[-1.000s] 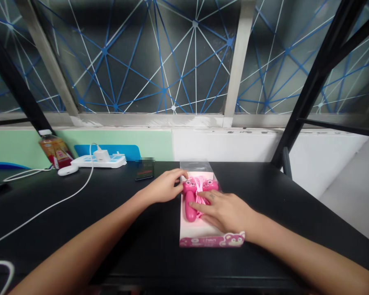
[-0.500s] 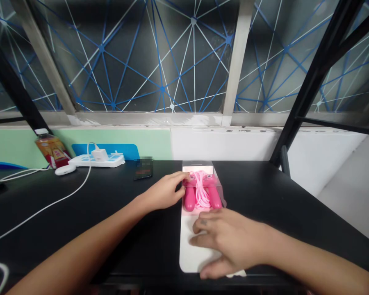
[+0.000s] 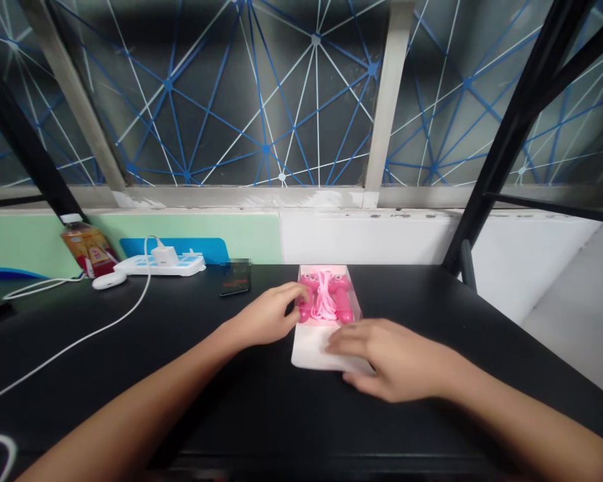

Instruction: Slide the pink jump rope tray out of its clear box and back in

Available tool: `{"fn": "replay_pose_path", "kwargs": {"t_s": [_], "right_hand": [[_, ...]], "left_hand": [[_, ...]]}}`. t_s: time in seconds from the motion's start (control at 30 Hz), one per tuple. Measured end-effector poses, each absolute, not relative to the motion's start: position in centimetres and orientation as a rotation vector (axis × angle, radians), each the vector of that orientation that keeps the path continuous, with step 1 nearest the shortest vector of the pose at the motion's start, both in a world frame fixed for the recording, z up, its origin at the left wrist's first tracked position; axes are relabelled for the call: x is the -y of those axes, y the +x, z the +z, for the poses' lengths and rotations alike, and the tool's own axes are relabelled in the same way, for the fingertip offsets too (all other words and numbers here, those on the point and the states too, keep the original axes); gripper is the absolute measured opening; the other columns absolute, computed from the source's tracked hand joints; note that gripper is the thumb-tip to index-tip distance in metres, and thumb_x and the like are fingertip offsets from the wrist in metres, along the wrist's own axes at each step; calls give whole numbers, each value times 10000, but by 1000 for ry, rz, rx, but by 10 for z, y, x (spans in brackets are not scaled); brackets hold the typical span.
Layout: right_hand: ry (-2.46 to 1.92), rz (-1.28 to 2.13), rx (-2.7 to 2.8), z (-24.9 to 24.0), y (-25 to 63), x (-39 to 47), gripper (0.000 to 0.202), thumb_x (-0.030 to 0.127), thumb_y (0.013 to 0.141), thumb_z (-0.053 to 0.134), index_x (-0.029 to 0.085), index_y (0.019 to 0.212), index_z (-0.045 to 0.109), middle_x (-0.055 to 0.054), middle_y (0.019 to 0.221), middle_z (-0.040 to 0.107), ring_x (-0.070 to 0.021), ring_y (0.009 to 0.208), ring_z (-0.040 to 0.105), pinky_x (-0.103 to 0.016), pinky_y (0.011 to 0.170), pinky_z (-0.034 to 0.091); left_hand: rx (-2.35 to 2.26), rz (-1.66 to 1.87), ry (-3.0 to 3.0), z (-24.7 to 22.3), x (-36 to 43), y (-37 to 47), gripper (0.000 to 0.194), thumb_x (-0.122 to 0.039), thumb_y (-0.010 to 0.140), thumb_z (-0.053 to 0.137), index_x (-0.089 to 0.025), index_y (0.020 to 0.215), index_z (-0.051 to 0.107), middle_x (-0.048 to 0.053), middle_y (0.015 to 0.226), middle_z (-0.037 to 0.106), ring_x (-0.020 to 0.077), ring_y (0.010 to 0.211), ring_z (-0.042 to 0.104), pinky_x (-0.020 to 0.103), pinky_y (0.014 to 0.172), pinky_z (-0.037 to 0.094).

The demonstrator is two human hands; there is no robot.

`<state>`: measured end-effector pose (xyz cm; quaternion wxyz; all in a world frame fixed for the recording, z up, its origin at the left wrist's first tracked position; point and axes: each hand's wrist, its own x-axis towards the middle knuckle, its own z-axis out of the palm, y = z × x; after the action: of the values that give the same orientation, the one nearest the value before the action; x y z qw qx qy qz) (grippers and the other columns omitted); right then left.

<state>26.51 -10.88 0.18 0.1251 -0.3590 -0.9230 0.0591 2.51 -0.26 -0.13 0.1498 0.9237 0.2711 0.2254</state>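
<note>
A pink jump rope (image 3: 325, 301), with pink handles and a coiled pale pink cord, lies on a white card backing (image 3: 311, 348) and inside a clear plastic box (image 3: 354, 298). My left hand (image 3: 269, 313) is closed on the box's left edge, its fingers curled over the left handle and its thumb at the side. Over the near white end of the card rests my right hand (image 3: 389, 358), fingers stretched out and thumb apart. It hides the card's lower right corner and is slightly blurred.
On the black table (image 3: 221, 415), a phone (image 3: 236, 278) lies behind my left hand. A white power strip (image 3: 175, 266) with a charger and cable, a white case (image 3: 109, 280) and a drink bottle (image 3: 88, 246) are at the back left. Black frame posts (image 3: 507, 134) stand at both sides.
The card and jump rope have slid away from me into the clear box, so less white card shows. My right hand has moved forward with it; my left hand has stayed nearly in place.
</note>
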Motion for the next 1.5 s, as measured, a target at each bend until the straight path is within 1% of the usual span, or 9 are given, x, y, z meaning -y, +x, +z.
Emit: {"fn": "replay_pose_path", "kwargs": {"t_s": [0.1, 0.23, 0.33, 0.57, 0.73, 0.93, 1.17, 1.3, 1.5], "right_hand": [[-1175, 10, 2480, 3, 277, 99, 229, 279, 927, 511, 228, 1100, 653, -65, 1045, 674, -223, 976, 615, -390, 882, 494], [-1337, -23, 2312, -10, 286, 85, 459, 400, 865, 618, 230, 1282, 529, -109, 1273, 543, -273, 1146, 537, -452, 959, 473], [-1408, 25, 2278, -16, 284, 83, 532, 417, 878, 592, 228, 1358, 461, -125, 1323, 484, -279, 1171, 528, -446, 953, 482], [-1458, 35, 2262, -11, 286, 83, 470, 473, 882, 583, 240, 1288, 533, -84, 1064, 569, -236, 916, 610, -403, 807, 510], [-1420, 202, 2172, -24, 291, 69, 274, 324, 869, 600, 208, 1115, 620, -20, 827, 624, -170, 699, 602, -309, 646, 477], [-1422, 405, 2121, -26, 289, 68, 216, 308, 896, 559, 189, 1075, 583, 24, 672, 617, -147, 580, 574, -276, 560, 429], [-1280, 681, 2316, -9, 300, 78, 426, 261, 905, 547, 193, 1310, 432, 0, 821, 669, -147, 668, 615, -266, 621, 471], [-1430, 207, 2289, -19, 299, 69, 275, 334, 871, 621, 202, 1104, 558, -8, 790, 608, -175, 680, 589, -303, 619, 466], [-1261, -168, 2321, -27, 288, 69, 204, 235, 870, 601, 186, 1061, 552, -125, 1195, 526, -251, 1056, 560, -393, 858, 515]], "left_hand": [[-736, 589, 2615, 0, -1, 21, 186, -198, 904, 468, -221, 1034, 599, 56, 1251, 607, 218, 1126, 565, 364, 978, 433], [-776, 532, 2539, 6, 0, 19, 287, -351, 1008, 340, -232, 1073, 593, 45, 1292, 585, 207, 1198, 530, 357, 1030, 390], [-748, 485, 2584, 8, 5, 18, 269, -435, 910, 562, -228, 1082, 574, 59, 1355, 537, 236, 1216, 518, 348, 1016, 403], [-789, 571, 2674, -1, 0, 15, 187, -327, 962, 477, -218, 1052, 600, 64, 1227, 625, 216, 1093, 595, 339, 942, 434], [-749, 560, 2683, -4, -2, 13, 307, -370, 901, 584, -246, 1181, 568, 61, 1285, 578, 229, 1151, 555, 353, 979, 420], [-1039, 537, 2518, -10, 1, 18, 246, -349, 890, 533, -237, 1106, 564, 23, 924, 598, 161, 731, 598, 300, 709, 473], [-802, 195, 2209, 5, -2, 8, 409, -279, 843, 560, -236, 1236, 453, -13, 790, 631, 156, 667, 626, 246, 584, 457], [-882, 363, 2539, -2, -2, 12, 292, -296, 878, 553, -239, 1165, 546, -31, 702, 599, 148, 633, 580, 255, 607, 422], [-887, 601, 2806, -9, 5, 17, 289, -282, 872, 583, -275, 1161, 589, 54, 1218, 554, 214, 1043, 588, 337, 886, 467]]}}
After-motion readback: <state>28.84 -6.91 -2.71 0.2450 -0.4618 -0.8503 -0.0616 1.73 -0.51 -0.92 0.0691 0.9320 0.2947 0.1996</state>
